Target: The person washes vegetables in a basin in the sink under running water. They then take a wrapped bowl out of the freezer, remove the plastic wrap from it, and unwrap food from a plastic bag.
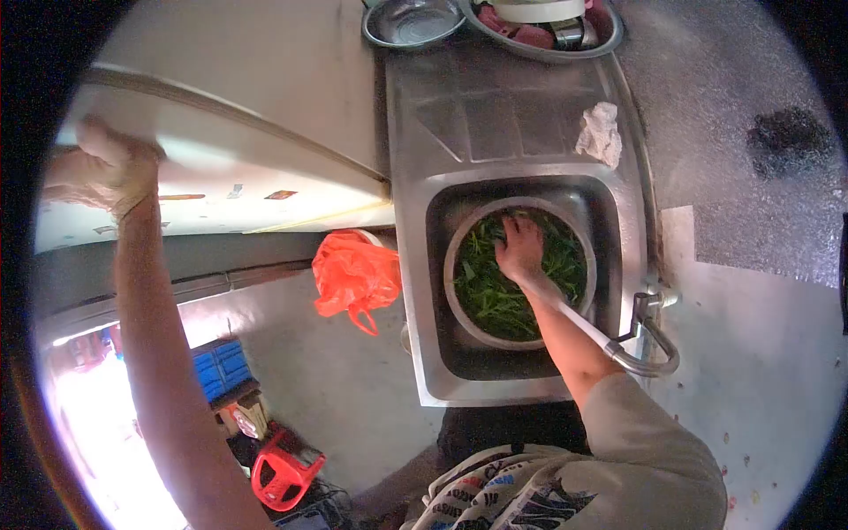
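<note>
In the sink (408, 291) stands a round pale basin (453, 300) full of long green leafy vegetables (490, 300). My right hand (521, 247) rests on the leaves with its fingers slightly spread, pressing down into them; the fingertips are partly hidden. A tap (649, 353) at the sink's right side reaches with its pale spout over my right forearm. My left hand (110, 168) is raised at the far left against a white appliance-like panel (265, 205) with small stickers. Its thumb stands apart from the other fingers, which fade into the dark edge of the view.
Beyond the sink, a metal bowl (411, 25) and a larger basin (530, 53) of dishes stand on the drainboard (495, 106). A crumpled white cloth (601, 134) lies near the sink's corner. A red plastic bag (353, 274) hangs left; a red stool (284, 473) and blue box (221, 369) stand lower left.
</note>
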`<state>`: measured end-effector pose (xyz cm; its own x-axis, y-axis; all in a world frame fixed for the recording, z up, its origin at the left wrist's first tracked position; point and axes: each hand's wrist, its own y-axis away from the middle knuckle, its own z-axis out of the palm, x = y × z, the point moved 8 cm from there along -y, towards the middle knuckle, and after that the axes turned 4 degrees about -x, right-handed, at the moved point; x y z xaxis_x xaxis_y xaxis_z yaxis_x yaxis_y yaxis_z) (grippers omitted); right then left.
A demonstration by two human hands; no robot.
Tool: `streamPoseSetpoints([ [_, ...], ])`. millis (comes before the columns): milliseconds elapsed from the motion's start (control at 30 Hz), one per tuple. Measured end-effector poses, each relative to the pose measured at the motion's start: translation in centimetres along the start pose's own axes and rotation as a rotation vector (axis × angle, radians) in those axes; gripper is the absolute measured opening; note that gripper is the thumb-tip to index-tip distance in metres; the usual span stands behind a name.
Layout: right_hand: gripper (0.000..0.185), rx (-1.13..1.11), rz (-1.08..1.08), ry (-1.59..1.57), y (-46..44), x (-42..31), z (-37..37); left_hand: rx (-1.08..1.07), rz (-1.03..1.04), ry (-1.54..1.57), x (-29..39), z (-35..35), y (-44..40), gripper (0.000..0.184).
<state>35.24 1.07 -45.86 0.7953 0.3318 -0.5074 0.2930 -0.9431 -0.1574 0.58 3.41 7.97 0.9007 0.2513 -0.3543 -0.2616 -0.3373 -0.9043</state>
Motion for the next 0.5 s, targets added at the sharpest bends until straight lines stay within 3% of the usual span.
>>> streamPoseSetpoints([
  [67, 0.052, -0.182, 0.154, 0.07, 0.2, 1.4, 2.4, 0.097, 0.051, 0.113, 1.6, -1.2, -0.2, 0.101],
  [200, 0.051, -0.13, 0.178, 0.104, 0.2, -1.3, -0.5, 0.087, -0.032, 0.287, 1.5, -1.3, 0.2, 0.104],
  [267, 0.05, -0.229, -0.068, 0.005, 1.2, -4.8, -0.4, 0.013, -0.034, 0.096, -1.4, 0.5, 1.0, 0.095],
  [367, 0.048, -0.383, -0.251, 0.027, 3.3, -6.3, 2.2, -0.016, -0.018, 0.014, -1.4, 0.7, 1.2, 0.078],
  [500, 0.047, -0.554, -0.118, 0.07, 3.3, -4.6, 4.5, 0.025, 0.175, -0.013, -0.3, 0.2, 0.3, 0.056],
])
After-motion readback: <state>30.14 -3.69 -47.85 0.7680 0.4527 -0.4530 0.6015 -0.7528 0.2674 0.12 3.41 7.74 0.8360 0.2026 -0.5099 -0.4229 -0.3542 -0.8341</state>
